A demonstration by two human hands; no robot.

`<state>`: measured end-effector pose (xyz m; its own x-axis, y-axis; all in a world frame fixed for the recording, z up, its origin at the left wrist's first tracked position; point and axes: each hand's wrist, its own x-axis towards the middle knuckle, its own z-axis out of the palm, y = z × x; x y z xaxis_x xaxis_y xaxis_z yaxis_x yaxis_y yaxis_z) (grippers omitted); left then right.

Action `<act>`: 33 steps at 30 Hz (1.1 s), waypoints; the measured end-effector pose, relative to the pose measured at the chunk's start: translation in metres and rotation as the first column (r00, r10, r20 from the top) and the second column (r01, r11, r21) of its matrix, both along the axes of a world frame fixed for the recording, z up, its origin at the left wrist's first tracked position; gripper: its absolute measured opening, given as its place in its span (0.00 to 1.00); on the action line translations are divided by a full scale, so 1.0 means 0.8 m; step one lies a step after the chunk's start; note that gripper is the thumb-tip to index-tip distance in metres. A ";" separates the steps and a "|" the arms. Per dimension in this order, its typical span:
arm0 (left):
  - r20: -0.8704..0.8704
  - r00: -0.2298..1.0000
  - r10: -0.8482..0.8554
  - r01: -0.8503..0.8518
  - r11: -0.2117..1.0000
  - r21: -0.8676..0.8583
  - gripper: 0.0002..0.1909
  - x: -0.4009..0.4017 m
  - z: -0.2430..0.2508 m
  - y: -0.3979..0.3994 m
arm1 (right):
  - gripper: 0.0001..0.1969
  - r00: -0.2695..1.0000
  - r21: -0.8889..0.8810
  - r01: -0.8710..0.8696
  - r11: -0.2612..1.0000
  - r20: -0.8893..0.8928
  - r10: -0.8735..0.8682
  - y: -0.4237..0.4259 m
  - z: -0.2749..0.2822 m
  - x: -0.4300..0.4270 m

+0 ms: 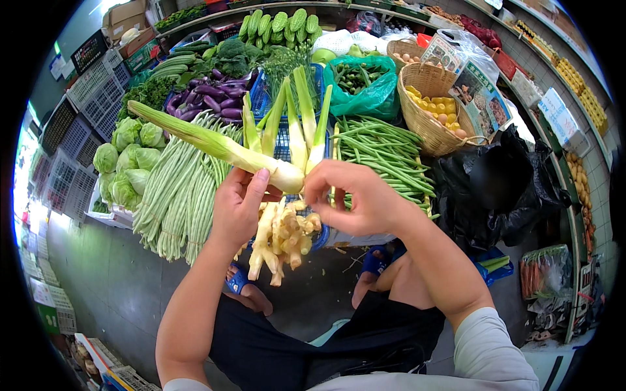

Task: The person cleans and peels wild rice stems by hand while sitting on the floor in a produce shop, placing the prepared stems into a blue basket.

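My left hand (243,203) is closed around the pale lower part of a long green stalk vegetable (220,149), possibly a water bamboo shoot, whose green end points to the upper left. Close to the stalk's thick white end is my right hand (349,195), fingers curled; whether it pinches anything is unclear. Behind them several similar peeled shoots (296,141) stand with their tips up in a blue plastic basket (282,134). Ginger roots (281,234) lie at the near end of the basket, below my hands.
Long beans (183,195) and cabbages (128,156) lie left. Green beans (381,156), a wicker basket (433,129) with eggs and a black plastic bag (469,195) are right. Behind are eggplants (210,97), bitter melons (279,29) and a teal bag (362,97) of okra.
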<state>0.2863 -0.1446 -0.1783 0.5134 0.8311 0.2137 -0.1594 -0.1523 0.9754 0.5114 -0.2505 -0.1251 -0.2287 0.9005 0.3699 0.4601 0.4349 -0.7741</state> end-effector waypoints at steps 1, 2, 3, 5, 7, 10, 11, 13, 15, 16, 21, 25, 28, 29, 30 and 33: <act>-0.012 1.000 -0.004 0.004 1.000 0.030 0.18 -0.001 0.001 -0.001 | 0.10 0.997 -0.043 -0.082 0.996 -0.002 0.082 0.000 0.002 0.001; -0.012 1.000 -0.006 0.007 1.000 0.029 0.18 0.001 0.001 -0.004 | 0.10 0.997 -0.045 -0.080 0.996 -0.002 0.080 -0.001 0.004 0.001; -0.004 1.000 -0.011 0.011 0.999 0.032 0.18 0.005 0.002 -0.008 | 0.10 0.998 -0.098 -0.045 0.994 -0.042 0.041 -0.003 0.007 -0.002; 0.004 1.000 -0.015 0.015 0.999 0.036 0.18 0.007 0.003 -0.012 | 0.10 0.997 -0.151 -0.013 0.988 -0.081 0.001 0.001 0.005 -0.007; -0.009 0.998 -0.055 0.055 0.997 0.059 0.17 0.007 0.004 -0.014 | 0.10 0.988 0.012 0.153 0.988 -0.019 -0.153 0.010 -0.007 -0.011; -0.106 0.994 0.003 0.016 0.985 0.170 0.16 0.002 0.008 -0.018 | 0.10 0.992 0.058 0.125 0.990 -0.004 -0.125 0.012 -0.015 -0.011; -0.106 0.994 0.000 0.018 0.986 0.166 0.16 0.003 0.009 -0.021 | 0.10 0.992 0.054 0.128 0.990 -0.003 -0.128 0.011 -0.016 -0.011; -0.256 0.965 0.057 0.030 0.946 0.322 0.15 0.003 0.017 -0.027 | 0.09 0.991 0.147 0.120 0.982 0.043 -0.127 0.006 -0.018 -0.009; -0.277 0.959 0.058 0.035 0.948 0.318 0.15 0.003 0.017 -0.034 | 0.08 0.993 0.082 0.100 0.992 0.058 -0.104 -0.005 -0.007 -0.013; -0.295 0.953 0.066 0.035 0.946 0.323 0.15 0.002 0.020 -0.038 | 0.07 0.994 0.027 0.074 0.997 0.073 -0.076 -0.013 0.002 -0.018; -0.165 0.981 0.106 -0.076 0.982 0.176 0.17 0.008 0.004 -0.030 | 0.08 0.892 0.121 -0.313 0.942 -0.303 0.336 -0.061 0.021 -0.085; -0.177 0.964 0.199 -0.140 0.943 0.302 0.19 -0.010 0.012 -0.011 | 0.08 0.720 0.214 -0.535 0.817 -0.390 0.574 -0.086 0.014 -0.134; -0.198 0.957 0.210 -0.113 0.903 0.414 0.21 -0.001 0.014 0.001 | 0.08 0.658 0.222 -0.600 0.769 -0.410 0.632 -0.096 0.006 -0.145; -0.202 0.955 0.217 -0.117 0.901 0.417 0.21 -0.001 0.012 0.002 | 0.07 0.633 0.228 -0.617 0.753 -0.425 0.647 -0.097 0.003 -0.149; -0.201 0.953 0.224 -0.122 0.899 0.422 0.21 0.000 0.010 0.001 | 0.07 0.608 0.237 -0.630 0.739 -0.441 0.660 -0.096 0.001 -0.151; -0.205 0.952 0.229 -0.134 0.909 0.394 0.20 -0.005 0.001 0.000 | 0.07 0.555 0.226 -0.681 0.697 -0.462 0.692 -0.099 -0.008 -0.156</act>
<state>0.2826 -0.1447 -0.1778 0.4366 0.7988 0.4139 0.1387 -0.5144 0.8463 0.3867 -0.3296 -0.1318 -0.5627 0.5393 0.6265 -0.4110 0.4750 -0.7781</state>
